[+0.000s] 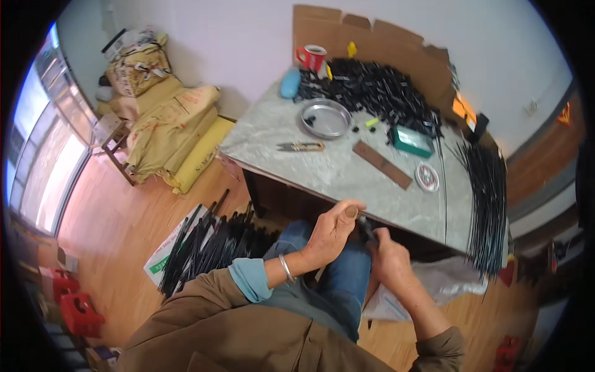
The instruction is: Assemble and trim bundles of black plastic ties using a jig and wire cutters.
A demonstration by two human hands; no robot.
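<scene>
Above my lap, close to the table's front edge, both hands work at a small black piece (367, 230), too blurred and covered to name. My left hand (331, 232), a silver bangle at its wrist, is closed with the thumb pressed on top; what its fingers hold is hidden. My right hand (392, 259) is wrapped round the black piece, which points up toward the left fingertips. On the table (279, 170) ahead lie a brown flat strip (381, 164), a small round tin (427, 177) and yellow-handled thread snips (301, 147).
A heap of short black pieces (372, 84) fills the table's back before a cardboard sheet (378, 37). Nearby are a metal dish (326, 118), red mug (312, 57) and green box (413, 142). Long black strands (486, 204) overhang the right edge; black bundles (229, 239) lie on the floor beside sacks (173, 121).
</scene>
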